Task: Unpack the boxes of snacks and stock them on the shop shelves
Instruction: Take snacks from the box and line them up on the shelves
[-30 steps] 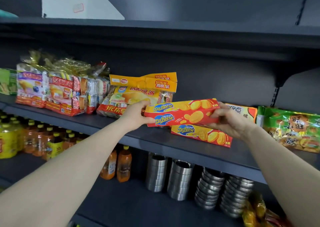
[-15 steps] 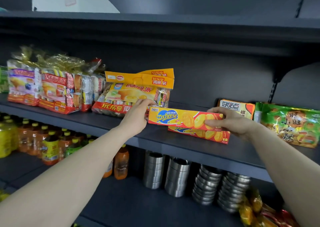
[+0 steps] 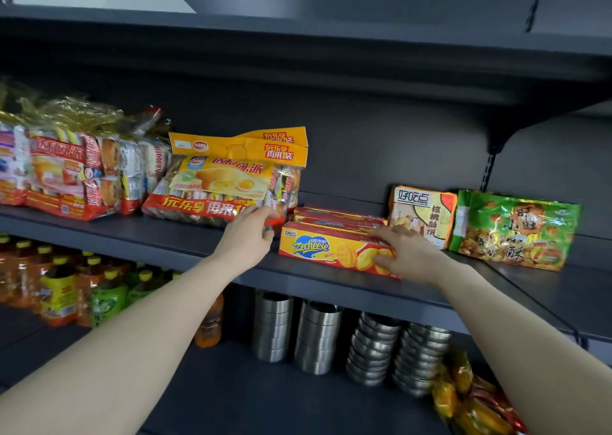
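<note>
Yellow-and-red cardboard marks the Zecheese box point(image 3: 331, 252), which lies flat on its long side near the front edge of the dark grey shelf point(image 3: 185, 235), its printed face toward the camera. The right hand point(image 3: 409, 255) grips the box's right end, fingers curled over the top edge and thumb pressed on the front face. The left hand point(image 3: 246, 237) is apart from the box, just off its left end, with its fingers loosely bent in front of the lower corner of the yellow cake bag point(image 3: 228, 176); whether they touch the bag or the box I cannot tell. Right behind the held box sit more Zecheese boxes point(image 3: 341, 217), stacked flat against each other. To their right an orange biscuit pack point(image 3: 422, 216) stands upright, and just beside it a green snack bag point(image 3: 516, 232) leans back. Left of the yellow cake bag, red cake bags point(image 3: 69, 173) crowd the same shelf. On the shelf below stand drink bottles point(image 3: 59, 295) at the left, stacked steel bowls point(image 3: 381, 348) in the middle, and yellow wrapped snacks point(image 3: 473, 401) at the lower right.
</note>
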A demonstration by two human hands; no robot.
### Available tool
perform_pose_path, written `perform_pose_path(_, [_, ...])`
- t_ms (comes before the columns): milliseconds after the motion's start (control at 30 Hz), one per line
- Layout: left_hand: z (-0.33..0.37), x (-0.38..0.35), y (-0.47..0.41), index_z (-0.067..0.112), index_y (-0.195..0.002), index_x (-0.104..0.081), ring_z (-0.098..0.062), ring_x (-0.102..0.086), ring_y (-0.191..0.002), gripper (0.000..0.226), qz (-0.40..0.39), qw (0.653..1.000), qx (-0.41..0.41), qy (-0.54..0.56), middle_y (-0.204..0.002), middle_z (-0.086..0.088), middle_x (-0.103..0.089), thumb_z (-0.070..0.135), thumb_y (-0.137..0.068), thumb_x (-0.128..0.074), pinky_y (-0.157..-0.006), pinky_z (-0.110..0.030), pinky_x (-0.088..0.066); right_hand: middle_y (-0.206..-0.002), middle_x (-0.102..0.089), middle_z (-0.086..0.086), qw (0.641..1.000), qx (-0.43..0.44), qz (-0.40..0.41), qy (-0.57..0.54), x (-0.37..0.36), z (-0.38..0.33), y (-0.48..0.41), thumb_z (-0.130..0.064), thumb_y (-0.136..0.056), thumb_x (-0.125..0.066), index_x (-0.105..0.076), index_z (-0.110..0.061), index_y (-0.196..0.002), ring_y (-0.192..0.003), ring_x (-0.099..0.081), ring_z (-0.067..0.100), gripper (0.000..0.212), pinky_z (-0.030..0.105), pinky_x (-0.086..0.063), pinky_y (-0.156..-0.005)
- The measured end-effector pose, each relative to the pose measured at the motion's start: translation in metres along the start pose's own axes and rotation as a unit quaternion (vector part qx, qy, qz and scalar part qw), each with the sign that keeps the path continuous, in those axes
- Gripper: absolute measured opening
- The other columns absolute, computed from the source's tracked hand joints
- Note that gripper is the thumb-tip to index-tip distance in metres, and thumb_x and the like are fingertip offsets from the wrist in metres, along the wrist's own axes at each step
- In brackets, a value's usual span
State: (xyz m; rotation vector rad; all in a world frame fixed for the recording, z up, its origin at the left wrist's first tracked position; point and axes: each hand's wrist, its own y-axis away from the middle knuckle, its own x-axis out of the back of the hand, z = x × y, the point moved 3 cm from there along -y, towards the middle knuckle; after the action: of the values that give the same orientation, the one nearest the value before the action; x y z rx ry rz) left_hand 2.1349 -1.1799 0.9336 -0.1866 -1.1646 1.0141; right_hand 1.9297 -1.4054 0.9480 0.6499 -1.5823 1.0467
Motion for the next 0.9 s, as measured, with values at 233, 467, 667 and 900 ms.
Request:
perform_pose_path(233, [-0.001,0.001,0.007,0.021,-0.126,-0.057,-0.021,-0.057,-0.112,0.032,0.005,1.0,-0.017,-0.018,-0.127,-0.001,-0.053,0.014,-0.095,-0.055,-0.094,-0.04,-0.049,-0.148,-0.038,0.009,0.988,0.03,0.061,0.136,-0.009,-0.009,0.011,-0.051,-0.099,-0.039,-0.029,-0.032,-0.152,-0.134,-0.037,0.033,0.058,0.048,-0.034,-0.109])
perform_pose_path(467, [-0.007,0.023,0.032,0.021,-0.132,-0.051,-0.023,-0.053,-0.113,0.037,0.013,0.995,-0.065,-0.073,-0.132,0.0,-0.048,0.018,-0.095,-0.056,-0.087,-0.036,-0.047,-0.123,-0.06,0.018,0.98,0.014,0.13,0.152,-0.004,-0.052,0.021,-0.052,-0.093,-0.032,-0.06,-0.017,-0.131,-0.11,-0.056,0.042,0.059,0.054,-0.045,-0.09])
perform_pose_path(667, [-0.035,0.062,0.073,0.022,-0.138,-0.046,-0.024,-0.048,-0.118,0.044,0.015,0.981,-0.11,-0.159,-0.133,0.0,-0.045,0.024,-0.095,-0.056,-0.081,-0.037,-0.052,-0.105,-0.064,0.018,0.974,0.041,0.149,0.165,-0.012,-0.125,0.033,-0.044,-0.093,-0.048,-0.066,-0.014,-0.12,-0.096,-0.06,0.042,0.045,0.051,-0.048,-0.081])
perform_pose_path(900, [-0.11,0.104,0.143,0.02,-0.134,-0.051,-0.026,-0.052,-0.113,0.042,0.018,0.981,-0.097,-0.169,-0.128,-0.002,-0.048,0.024,-0.093,-0.059,-0.083,-0.04,-0.051,-0.102,-0.065,0.016,0.975,0.078,0.17,0.121,-0.06,-0.227,0.064,-0.043,-0.089,-0.044,-0.067,-0.013,-0.115,-0.093,-0.059,0.041,0.046,0.046,-0.047,-0.075])
